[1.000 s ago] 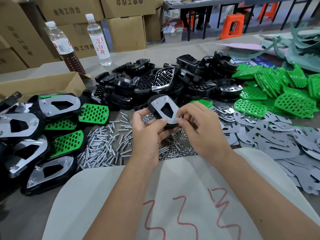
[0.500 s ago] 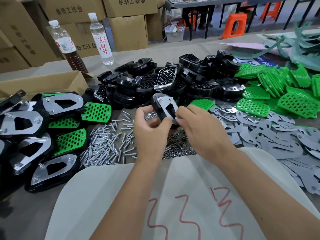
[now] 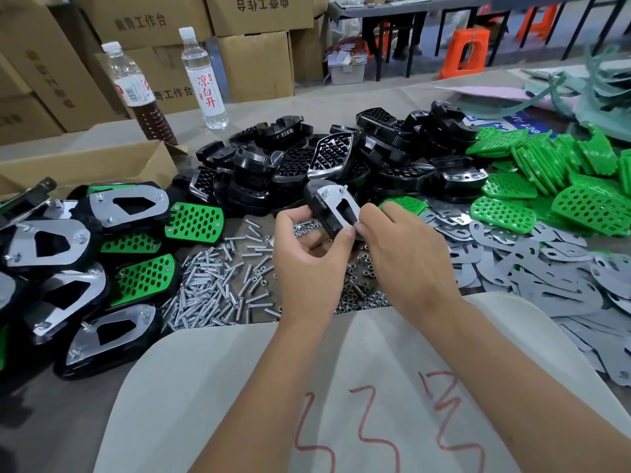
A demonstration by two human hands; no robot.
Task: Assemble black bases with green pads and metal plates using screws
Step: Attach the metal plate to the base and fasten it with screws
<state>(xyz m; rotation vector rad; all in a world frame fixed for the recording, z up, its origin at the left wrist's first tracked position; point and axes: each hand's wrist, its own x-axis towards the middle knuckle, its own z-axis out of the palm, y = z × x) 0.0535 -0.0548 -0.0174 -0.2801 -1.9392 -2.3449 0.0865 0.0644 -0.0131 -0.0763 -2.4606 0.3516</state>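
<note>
Now we've got the black base (image 3: 319,213) tipped further on edge than a second ago, its metal plate (image 3: 338,203) facing right instead of up at us. Nearest us lies a pale sheet (image 3: 211,387) with red scrawl. Above its far edge our left hand (image 3: 307,264) curls its fingers round the base from below, thumb up; our right hand (image 3: 406,257) pinches at the plate's near tip, whether on a nut we can't tell. Two screw ends stick out of the plate's far end. Loose screws (image 3: 218,288) and nuts (image 3: 358,295) beneath, stamped grey plates (image 3: 532,268) right, finished units (image 3: 85,268) left, glossy black bases (image 3: 341,158) and perforated green pads (image 3: 563,186) beyond.
</note>
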